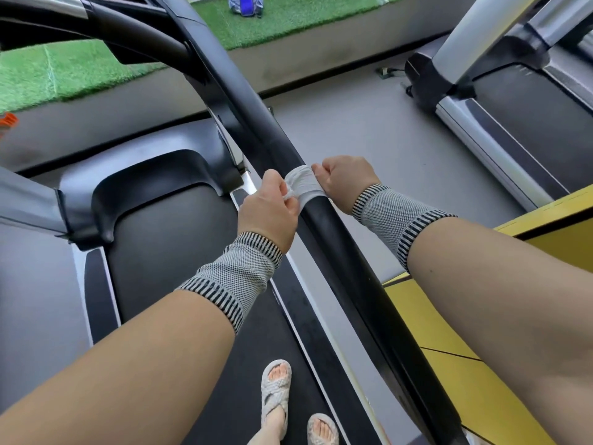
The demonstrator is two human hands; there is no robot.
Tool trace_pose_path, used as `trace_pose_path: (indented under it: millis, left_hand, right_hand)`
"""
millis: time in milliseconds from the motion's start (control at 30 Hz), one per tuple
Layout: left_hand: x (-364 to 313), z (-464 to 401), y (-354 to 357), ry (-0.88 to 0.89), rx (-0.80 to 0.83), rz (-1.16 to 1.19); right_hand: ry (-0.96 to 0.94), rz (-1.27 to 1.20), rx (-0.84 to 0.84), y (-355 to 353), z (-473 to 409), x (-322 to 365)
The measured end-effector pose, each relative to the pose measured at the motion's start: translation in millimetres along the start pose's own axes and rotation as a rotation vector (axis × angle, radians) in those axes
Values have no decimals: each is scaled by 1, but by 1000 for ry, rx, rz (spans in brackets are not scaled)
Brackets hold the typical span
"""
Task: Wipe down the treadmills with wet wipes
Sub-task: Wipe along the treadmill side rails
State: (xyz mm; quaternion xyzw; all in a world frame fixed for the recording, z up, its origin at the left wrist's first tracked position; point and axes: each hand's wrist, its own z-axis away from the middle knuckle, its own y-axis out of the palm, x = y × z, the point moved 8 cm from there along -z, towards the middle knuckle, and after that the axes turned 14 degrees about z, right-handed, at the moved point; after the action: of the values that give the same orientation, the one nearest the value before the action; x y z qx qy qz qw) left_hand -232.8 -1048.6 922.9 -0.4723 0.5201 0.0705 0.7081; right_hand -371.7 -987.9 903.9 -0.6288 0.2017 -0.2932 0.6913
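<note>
Item 1. Left hand (269, 210): fingers curled, pinching the near-left end of a white, crumpled wet wipe (301, 184). Patterned grey knit wristband above the wrist.

Item 2. Right hand (345, 179): fingers closed into a fist at the wipe's opposite end, on the far side of the rail; the fingertips are hidden, but it appears to hold that end. Matching grey wristband.

Item 3. The wipe: draped as a band over the top of the long black rounded side handrail (324, 216), the landmark for this entry. It lies crosswise to the rail, its ends pulled down either side between the two hands.
Handling, as judged: light, limp, damp and easily torn. Best taken by both ends and kept taut so it hugs the rail's curve. The glossy rail should let it slide freely.

Item 4. The handrail: long axis runs diagonally, from upper left at the console end down to lower right past the person.

Item 5. Left of the rail: black treadmill belt (179, 245), with two feet in grey woven sandals (276, 390) standing on it.

Item 6. Right of the rail: grey floor, yellow floor panel (449, 319), and a second treadmill with silver uprights (481, 36). Beyond the rail's upper end: green artificial turf (64, 72).
</note>
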Motion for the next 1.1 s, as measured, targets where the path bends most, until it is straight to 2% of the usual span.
trace_pose_path:
  millis: [533, 800, 967, 1100]
  left_hand:
    - [-12, 90, 35, 6, 21, -34]
    - [-16, 140, 53, 23, -7, 21]
    - [-8, 156, 52, -101, -54, 155]
    - [16, 160, 48, -338, -133, 409]
  right_hand:
    - [-36, -29, 10, 17, 94, -31]
    - [-42, -34, 33, 29, 145, -50]
    - [-23, -34, 47, 34, 159, -56]
    - [0, -88, 73, 35, 158, -56]
